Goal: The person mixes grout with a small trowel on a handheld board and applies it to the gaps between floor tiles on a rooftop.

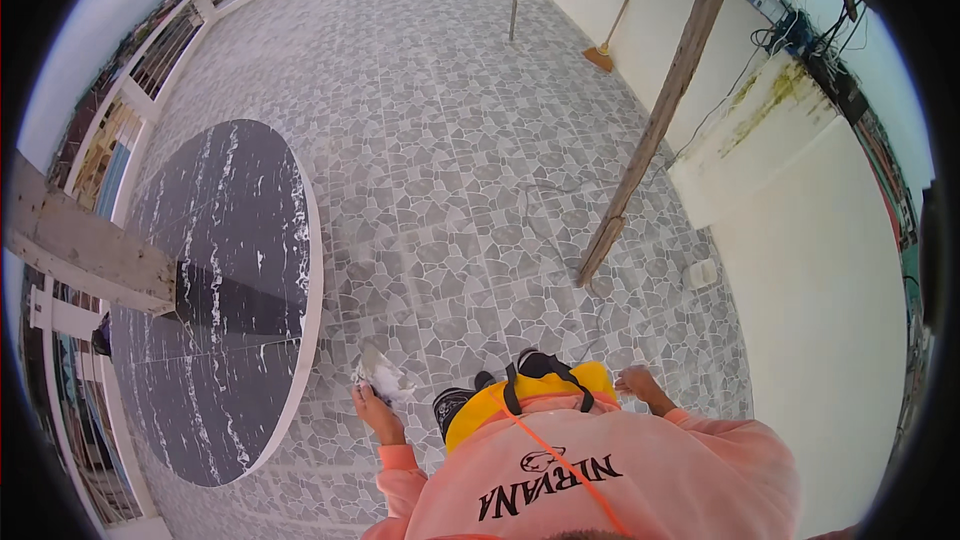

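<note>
Low in the head view, left of the person's body, the left hand point(377, 414) holds a pale, flat, roughly pointed object point(385, 377), partly white and partly grey, by its near edge; its exact kind is too small to tell. The object appears against the tiled floor point(430, 190), between the round table point(215, 385) and the wearer's dark shoe point(452, 408); whether it touches the tiles cannot be told. The right hand point(636, 381) lies just beside a yellow item point(480, 422) with black straps at the waist, its fingers partly curled and directed leftward; whether it grips anything cannot be determined. The wearer's pink sweatshirt point(640, 450) fills the lower centre, crossed by an orange cord point(545, 448). The table has a dark, white-veined top with a pale rim, and a square pillar point(95, 240) meets its surface in this view. To the right, a wooden post point(655, 130) slants across the floor, with a thin cable point(540, 230) nearby. A white container point(702, 274) sits near the pale wall point(800, 290); farther off, a broom point(600, 56) leans against it.
</note>
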The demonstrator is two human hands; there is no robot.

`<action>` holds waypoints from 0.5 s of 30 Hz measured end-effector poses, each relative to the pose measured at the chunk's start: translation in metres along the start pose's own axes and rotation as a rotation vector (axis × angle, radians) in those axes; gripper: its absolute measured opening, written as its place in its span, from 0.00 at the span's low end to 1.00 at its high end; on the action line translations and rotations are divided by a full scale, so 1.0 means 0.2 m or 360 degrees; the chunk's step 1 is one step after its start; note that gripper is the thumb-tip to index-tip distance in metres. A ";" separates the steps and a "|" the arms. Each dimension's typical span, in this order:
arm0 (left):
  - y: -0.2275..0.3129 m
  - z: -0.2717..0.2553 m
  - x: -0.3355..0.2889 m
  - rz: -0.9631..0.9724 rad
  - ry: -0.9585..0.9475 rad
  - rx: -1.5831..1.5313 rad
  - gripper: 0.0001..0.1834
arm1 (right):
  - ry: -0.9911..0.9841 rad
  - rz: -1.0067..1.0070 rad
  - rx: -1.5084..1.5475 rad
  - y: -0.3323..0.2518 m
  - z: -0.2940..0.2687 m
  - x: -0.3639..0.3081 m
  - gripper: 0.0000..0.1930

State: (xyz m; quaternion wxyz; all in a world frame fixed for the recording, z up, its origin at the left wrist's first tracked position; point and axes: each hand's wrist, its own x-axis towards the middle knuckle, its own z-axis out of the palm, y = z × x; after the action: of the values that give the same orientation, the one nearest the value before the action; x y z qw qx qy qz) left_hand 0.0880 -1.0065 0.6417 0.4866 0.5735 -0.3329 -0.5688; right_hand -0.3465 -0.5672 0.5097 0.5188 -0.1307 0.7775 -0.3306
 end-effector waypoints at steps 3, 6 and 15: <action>0.11 0.23 0.15 0.0061 0.0036 -0.0003 0.13 | 0.0060 0.0277 0.0026 0.01 0.08 -0.02 0.10; 0.14 0.42 0.30 0.0095 0.0158 0.0065 0.13 | 0.0105 0.0512 0.0285 -0.09 0.16 0.07 0.10; 0.17 0.94 0.78 0.0093 0.0203 0.0054 0.14 | -0.0016 0.0364 0.0281 -0.95 -0.13 1.08 0.10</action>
State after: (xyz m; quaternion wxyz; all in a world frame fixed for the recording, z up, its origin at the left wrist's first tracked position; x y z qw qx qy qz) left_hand -0.0695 -1.1966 0.6441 0.5134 0.6068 -0.3272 -0.5110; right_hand -0.4885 -0.8183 0.4835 0.5664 0.0031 0.7527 -0.3357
